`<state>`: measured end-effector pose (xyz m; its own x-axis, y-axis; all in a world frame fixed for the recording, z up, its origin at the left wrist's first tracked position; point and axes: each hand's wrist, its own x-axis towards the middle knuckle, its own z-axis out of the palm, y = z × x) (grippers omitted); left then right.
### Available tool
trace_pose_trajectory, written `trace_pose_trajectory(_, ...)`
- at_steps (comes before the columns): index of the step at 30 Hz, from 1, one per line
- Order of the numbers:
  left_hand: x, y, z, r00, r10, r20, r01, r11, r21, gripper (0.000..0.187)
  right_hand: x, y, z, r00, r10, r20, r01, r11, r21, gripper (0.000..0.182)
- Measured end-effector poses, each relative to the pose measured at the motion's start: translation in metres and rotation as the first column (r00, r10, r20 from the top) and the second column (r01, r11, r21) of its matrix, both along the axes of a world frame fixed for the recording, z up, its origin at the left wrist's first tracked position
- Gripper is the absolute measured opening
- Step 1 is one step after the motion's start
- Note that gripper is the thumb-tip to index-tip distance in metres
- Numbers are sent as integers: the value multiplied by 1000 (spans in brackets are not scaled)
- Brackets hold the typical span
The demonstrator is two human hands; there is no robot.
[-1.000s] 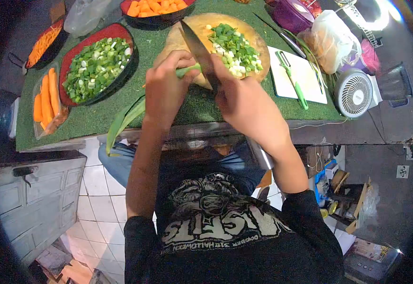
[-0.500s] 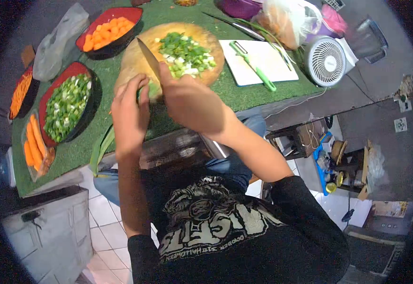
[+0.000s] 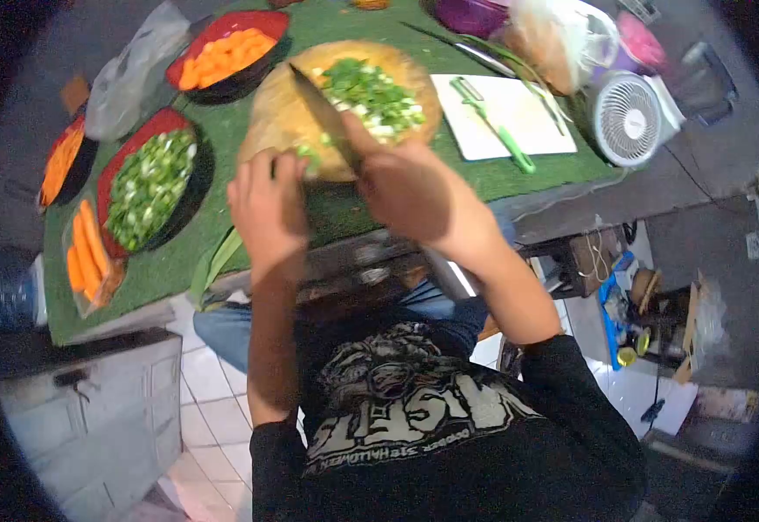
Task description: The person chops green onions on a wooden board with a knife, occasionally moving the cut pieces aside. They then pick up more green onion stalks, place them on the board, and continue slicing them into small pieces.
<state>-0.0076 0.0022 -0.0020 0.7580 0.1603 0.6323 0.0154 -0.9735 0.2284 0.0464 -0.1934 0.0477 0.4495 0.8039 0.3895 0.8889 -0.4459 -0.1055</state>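
Small round fan (image 3: pixel 630 119) stands near a white board (image 3: pixel 473 143); green-handled peeler (image 3: pixel 511 146) lies on it. Crumpled plastic bag (image 3: pixel 127 87) (greyish, see-through) near bowl (image 3: pixel 280 24) of orange carrot chunks (image 3: pixel 230 56).

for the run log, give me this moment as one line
left hand: on long green onion stalk | right hand: holding dark-bladed knife | round wooden board: bears chopped greens
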Motion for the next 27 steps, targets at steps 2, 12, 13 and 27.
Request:
trace_pose_trajectory(2, -1, 4, 3, 1000, -14, -27, 12, 999, -52, 18, -14, 4, 25, 911, -38, -411, 116, 979, 166, 65)
trace_pose_trajectory(12, 6, 8, 2, 996, -83, 26, 86, 969, -230, 17, -25, 13, 26, 876, -148, -459, 174, 985, 15, 63)
trace_pose_trajectory(13, 5, 8, 2, 997, -70, 17, 72, 970, -232, 17, -27, 12, 22, 907, -128, -400, 143, 990, 10, 64)
trace_pose_trajectory(27, 3, 13, 6, 990, -126, -57, 117, 984, -135, 13, -21, 57, 23, 916, -211, -342, 166, 974, -157, 68)
